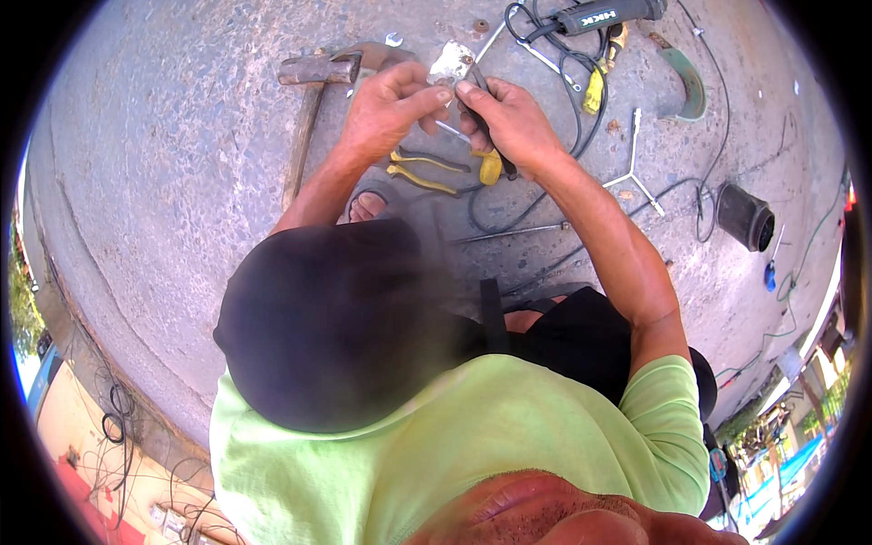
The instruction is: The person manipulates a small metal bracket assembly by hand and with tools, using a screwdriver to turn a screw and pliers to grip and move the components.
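My right hand [509,123] is closed around a dark, long-handled tool [479,80] that looks like pliers. At the tool's far end is a small whitish, flat piece [450,62] with a worn surface; whether the jaws grip it cannot be made out. My left hand [391,109] is just to the left, its thumb and forefinger nearly together below the whitish piece. What those fingers hold, if anything, is too small to tell. Below the hands, yellow-handled pliers [422,184] lie on the concrete, beside a yellow piece [489,167] partly behind the right hand.
A wooden-handled hammer [313,71] lies left of my left hand. At the upper right are a corded grinder [604,14], a yellow plug [593,93] and a curved green metal piece [688,84]. Farther right are a Y-shaped wrench [633,173] and a black can-like container [745,218]. Cables loop across the ground.
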### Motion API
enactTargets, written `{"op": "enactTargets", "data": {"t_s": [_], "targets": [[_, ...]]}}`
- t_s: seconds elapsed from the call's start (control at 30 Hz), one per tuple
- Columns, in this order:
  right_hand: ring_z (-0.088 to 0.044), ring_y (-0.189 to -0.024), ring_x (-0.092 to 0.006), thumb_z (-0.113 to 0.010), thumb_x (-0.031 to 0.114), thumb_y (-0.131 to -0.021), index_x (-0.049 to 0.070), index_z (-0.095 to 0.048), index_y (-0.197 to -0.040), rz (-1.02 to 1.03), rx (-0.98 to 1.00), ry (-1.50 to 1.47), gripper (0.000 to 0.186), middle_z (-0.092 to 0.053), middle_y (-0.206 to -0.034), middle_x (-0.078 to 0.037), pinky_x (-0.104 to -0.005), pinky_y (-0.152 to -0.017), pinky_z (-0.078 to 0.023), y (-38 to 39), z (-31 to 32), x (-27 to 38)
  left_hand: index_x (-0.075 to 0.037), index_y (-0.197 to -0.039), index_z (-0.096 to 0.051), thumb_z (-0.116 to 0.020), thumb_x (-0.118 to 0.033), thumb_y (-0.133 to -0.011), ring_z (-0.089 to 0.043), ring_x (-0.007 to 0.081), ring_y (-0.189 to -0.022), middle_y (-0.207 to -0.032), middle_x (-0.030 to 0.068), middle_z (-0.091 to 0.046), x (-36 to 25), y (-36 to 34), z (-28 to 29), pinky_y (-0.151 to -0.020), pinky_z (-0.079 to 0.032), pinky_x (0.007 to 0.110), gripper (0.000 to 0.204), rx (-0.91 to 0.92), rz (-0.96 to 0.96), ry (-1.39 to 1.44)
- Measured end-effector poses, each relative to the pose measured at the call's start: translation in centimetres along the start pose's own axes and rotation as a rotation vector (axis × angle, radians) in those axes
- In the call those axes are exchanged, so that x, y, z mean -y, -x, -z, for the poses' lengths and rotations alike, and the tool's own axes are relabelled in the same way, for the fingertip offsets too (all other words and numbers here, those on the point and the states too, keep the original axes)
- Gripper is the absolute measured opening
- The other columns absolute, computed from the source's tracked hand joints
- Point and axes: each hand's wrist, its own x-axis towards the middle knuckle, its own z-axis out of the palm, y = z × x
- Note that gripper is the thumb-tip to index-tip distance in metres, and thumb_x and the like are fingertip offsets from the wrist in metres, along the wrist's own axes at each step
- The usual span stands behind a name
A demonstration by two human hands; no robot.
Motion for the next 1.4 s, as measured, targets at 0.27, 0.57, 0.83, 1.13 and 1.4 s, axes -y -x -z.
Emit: {"op": "enactTargets", "data": {"t_s": [0.27, 0.57, 0.83, 1.13, 1.4], "targets": [[-0.055, -0.060, -0.0078, -0.061, 0.037, -0.103, 0.006, -0.064, -0.093, 0.009, -0.064, 0.023, 0.033, -0.062, -0.075, 0.000, -0.0244, -0.055, -0.045, -0.4, 0.2, -0.3, 0.001, -0.106, -0.068, -0.070, -0.017, -0.097, -0.063, 0.0126, -0.070, -0.086, 0.0078, -0.071, -0.4, -0.3, 0.0, -0.069, -0.051, 0.028, 0.020, 0.023, 0.036, -0.089], [-0.056, -0.060, -0.0076, -0.062, 0.041, -0.101, 0.007, -0.063, -0.090, 0.049, -0.191, 0.207, 0.036, -0.063, -0.076, 0.000, -0.0245, -0.057, -0.046, -2.9, 5.2, -1.9, -0.002, -0.112, -0.073, -0.071, -0.028, -0.094, -0.066, 0.0114, -0.070, -0.087, 0.0077, -0.074, 1.6, -1.1, 1.2, -0.066, -0.051, 0.029, 0.032, -0.080, 0.000, -0.150], [-0.056, -0.062, -0.0075, -0.064, 0.040, -0.100, 0.008, -0.063, -0.092, -0.005, -0.296, 0.179, 0.033, -0.063, -0.079, 0.001, -0.0240, -0.057, -0.045, -5.0, 9.4, -4.0, -0.005, -0.113, -0.071, -0.070, -0.037, -0.092, -0.071, 0.0319, -0.088, -0.099, 0.0171, -0.074, 6.3, -2.9, 0.7, -0.079, -0.055, 0.043, 0.038, -0.045, -0.143, -0.779], [-0.054, -0.066, -0.0116, -0.064, 0.039, -0.099, 0.003, -0.064, -0.099, -0.021, -0.145, 0.005, 0.036, -0.060, -0.079, -0.002, -0.0279, -0.060, -0.043, -4.6, 8.2, -3.4, -0.006, -0.103, -0.067, -0.065, -0.033, -0.085, -0.069, 0.0429, -0.099, -0.102, 0.0208, -0.073, 6.2, -7.0, -2.3, -0.085, -0.054, 0.052, 0.033, 0.073, 0.077, -1.154], [-0.046, -0.060, -0.0087, -0.058, 0.040, -0.100, 0.004, -0.060, -0.113, -0.111, 0.645, -0.919, 0.038, -0.049, -0.076, 0.003, -0.0262, -0.056, -0.039, -3.5, 8.1, -0.9, -0.003, -0.102, -0.070, -0.071, -0.027, -0.084, -0.070, 0.0321, -0.076, -0.083, 0.0173, -0.072, 4.0, -2.3, 2.0, -0.072, -0.054, 0.043, 0.030, -0.219, -0.041, -0.814]]}}
